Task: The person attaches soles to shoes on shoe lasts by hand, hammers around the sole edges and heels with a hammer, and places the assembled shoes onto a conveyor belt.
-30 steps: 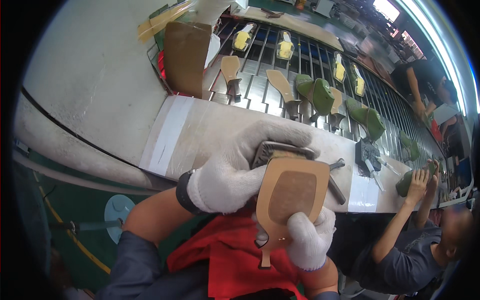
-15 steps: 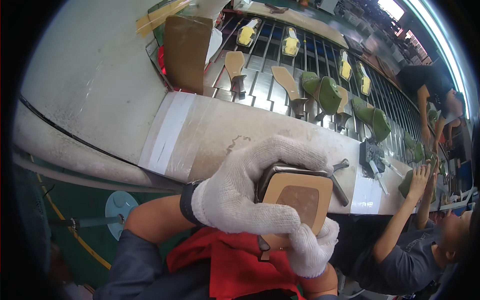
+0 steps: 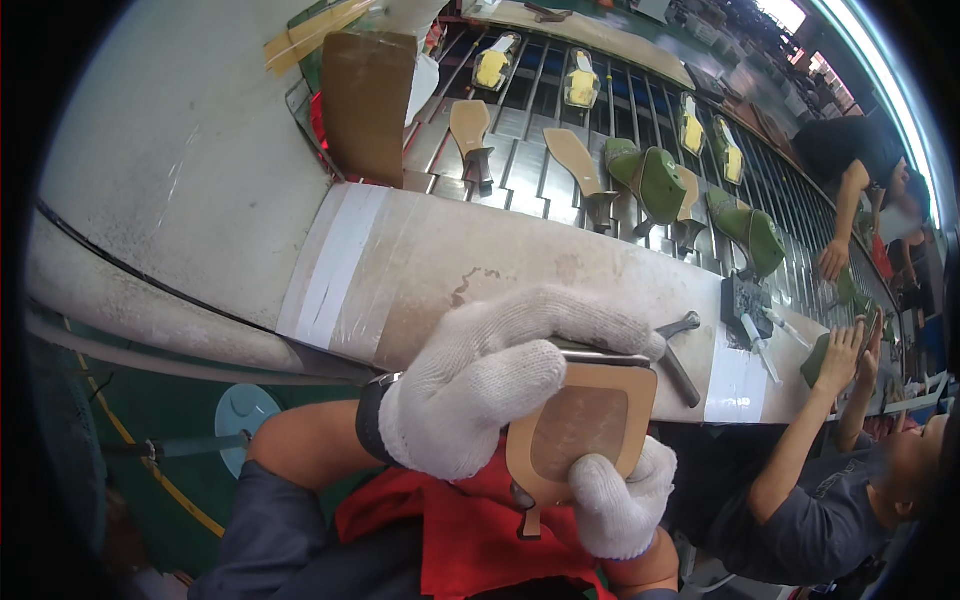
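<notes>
A tan shoe sole (image 3: pixel 632 400) with a darker brown inset faces up in front of my red apron. Its narrow end points down, with a dark heel (image 3: pixel 521 497) partly showing behind it. My left hand (image 3: pixel 450 395), in a white knitted glove, is closed over the sole's upper edge, fingers along the top and thumb by the upper left corner. A dark, shiny edge shows beneath those fingers; what it belongs to is hidden. My right hand (image 3: pixel 625 505), also gloved, grips the lower right side, thumb on the face and fingers mostly behind.
A pale ledge (image 3: pixel 420 260) bears a metal tool (image 3: pixel 680 375) and a black block (image 3: pixel 745 310) with syringe-like tubes. Beyond, a slatted conveyor (image 3: pixel 510 160) carries heeled soles, green shoes (image 3: pixel 660 185) and yellow-and-clear pieces. At right, a co-worker's hands (image 3: pixel 845 355) hold a green piece.
My left thumb has lifted off the sole's face to its upper left corner. The sole has shifted slightly down and left, baring more of its face. My right thumb now lies on it.
</notes>
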The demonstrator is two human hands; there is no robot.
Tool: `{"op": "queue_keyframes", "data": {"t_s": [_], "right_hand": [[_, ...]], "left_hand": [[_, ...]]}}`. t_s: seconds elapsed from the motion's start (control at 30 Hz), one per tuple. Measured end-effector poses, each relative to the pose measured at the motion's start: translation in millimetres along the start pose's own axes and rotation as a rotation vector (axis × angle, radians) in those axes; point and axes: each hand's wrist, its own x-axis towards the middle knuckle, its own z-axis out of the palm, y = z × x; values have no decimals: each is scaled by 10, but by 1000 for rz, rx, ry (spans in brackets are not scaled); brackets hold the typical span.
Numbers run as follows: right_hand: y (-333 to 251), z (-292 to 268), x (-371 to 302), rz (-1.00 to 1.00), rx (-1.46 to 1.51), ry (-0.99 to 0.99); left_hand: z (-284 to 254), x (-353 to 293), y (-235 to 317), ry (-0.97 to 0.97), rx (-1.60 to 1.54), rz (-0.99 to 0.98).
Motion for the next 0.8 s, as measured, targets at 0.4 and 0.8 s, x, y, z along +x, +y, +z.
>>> {"op": "queue_keyframes", "data": {"t_s": [0.4,0.8], "right_hand": [[160,134,-50,-22,-238,-5],[69,195,108,-55,-402,-171]], "left_hand": [[26,-154,420,77,74,-220],[-70,197,664,161,340,-378]]}}
